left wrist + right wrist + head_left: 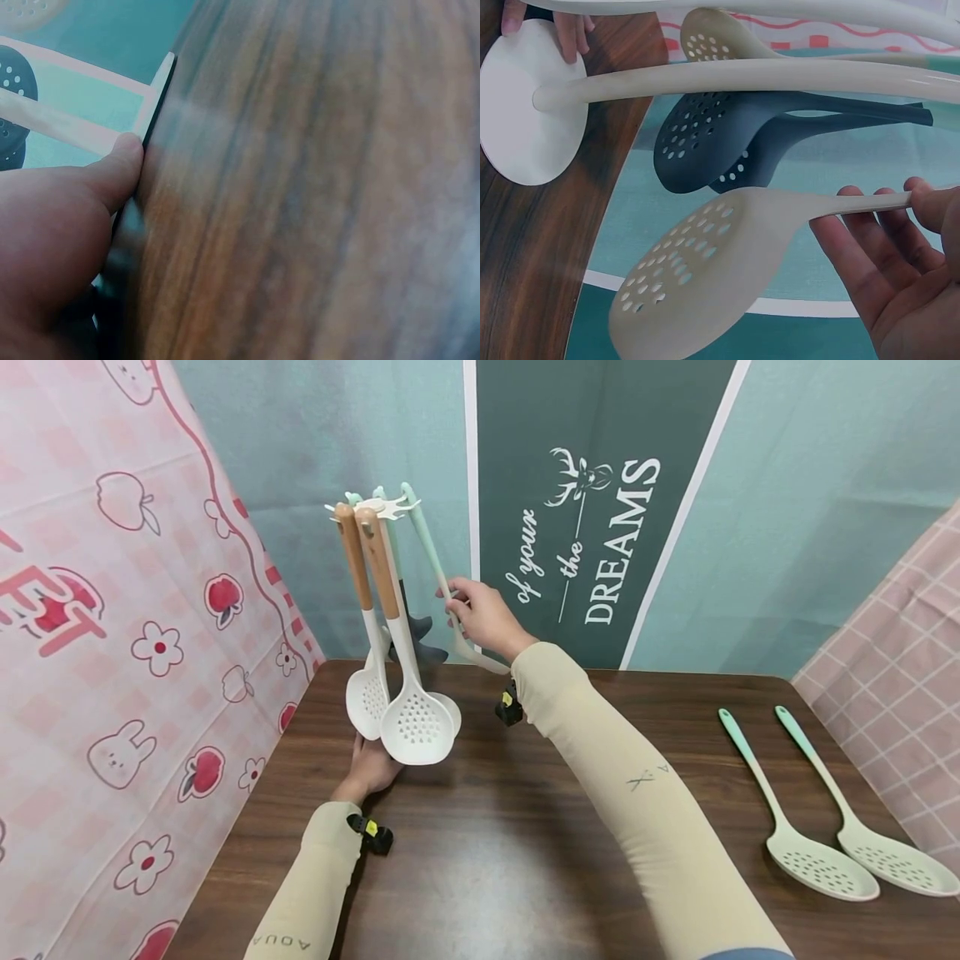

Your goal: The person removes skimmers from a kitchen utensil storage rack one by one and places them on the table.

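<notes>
A white utensil stand, its hooked top [381, 509] hung with several utensils, stands near the table's back edge. In the head view my right hand [486, 617] pinches a mint-handled skimmer [425, 537] partway down; its handle tip is at a hook. The right wrist view shows its pale perforated head [682, 262] free below my fingers. My left hand [372, 768] is low at the stand, fingertips touching its round white base [514, 135]; the thumb [126, 154] lies on the rim. Two white skimmers [417, 727] with wooden handles hang in front, partly hiding that hand.
Dark skimmers [705, 142] and another pale one [720, 37] hang behind the stand's pole [705, 79]. Two mint-handled skimmers [821, 870] lie side by side at the right of the wooden table [480, 860]. Cloth curtains [337, 435] border the back and sides.
</notes>
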Demonstrator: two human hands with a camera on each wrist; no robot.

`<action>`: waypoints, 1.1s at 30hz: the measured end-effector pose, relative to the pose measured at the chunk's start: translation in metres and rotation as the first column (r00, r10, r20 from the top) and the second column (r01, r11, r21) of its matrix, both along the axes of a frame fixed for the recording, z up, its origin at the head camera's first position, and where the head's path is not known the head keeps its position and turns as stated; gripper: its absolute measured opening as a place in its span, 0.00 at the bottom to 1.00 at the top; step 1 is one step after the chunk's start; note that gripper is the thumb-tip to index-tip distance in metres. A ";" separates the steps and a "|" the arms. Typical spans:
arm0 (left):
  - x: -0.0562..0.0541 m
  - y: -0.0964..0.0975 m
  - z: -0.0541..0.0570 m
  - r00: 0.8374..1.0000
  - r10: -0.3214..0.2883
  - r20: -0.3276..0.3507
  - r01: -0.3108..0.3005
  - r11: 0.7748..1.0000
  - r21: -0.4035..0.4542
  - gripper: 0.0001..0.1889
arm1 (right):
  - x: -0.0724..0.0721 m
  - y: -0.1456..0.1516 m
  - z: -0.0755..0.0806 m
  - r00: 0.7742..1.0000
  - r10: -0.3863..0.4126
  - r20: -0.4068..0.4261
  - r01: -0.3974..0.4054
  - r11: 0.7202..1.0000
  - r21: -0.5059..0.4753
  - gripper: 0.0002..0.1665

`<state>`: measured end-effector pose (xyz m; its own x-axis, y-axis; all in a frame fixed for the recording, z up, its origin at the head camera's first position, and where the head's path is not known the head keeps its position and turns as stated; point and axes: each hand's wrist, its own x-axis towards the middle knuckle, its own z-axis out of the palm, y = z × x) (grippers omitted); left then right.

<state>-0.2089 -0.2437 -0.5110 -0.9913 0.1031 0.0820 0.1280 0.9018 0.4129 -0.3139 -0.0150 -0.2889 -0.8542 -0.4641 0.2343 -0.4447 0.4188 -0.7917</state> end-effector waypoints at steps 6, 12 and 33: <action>-0.001 0.000 0.000 1.000 -0.002 -0.008 0.002 1.000 -0.001 0.36 | 0.001 0.004 0.004 1.000 -0.013 0.001 0.013 1.000 -0.020 0.17; -0.001 -0.001 -0.001 1.000 -0.005 -0.003 0.005 1.000 -0.003 0.36 | -0.001 0.014 0.002 0.999 -0.054 0.001 0.054 0.998 -0.019 0.16; 0.001 0.000 -0.002 1.000 -0.004 -0.025 0.003 1.000 -0.002 0.35 | -0.002 0.043 0.011 0.995 -0.097 -0.002 0.096 0.995 -0.035 0.12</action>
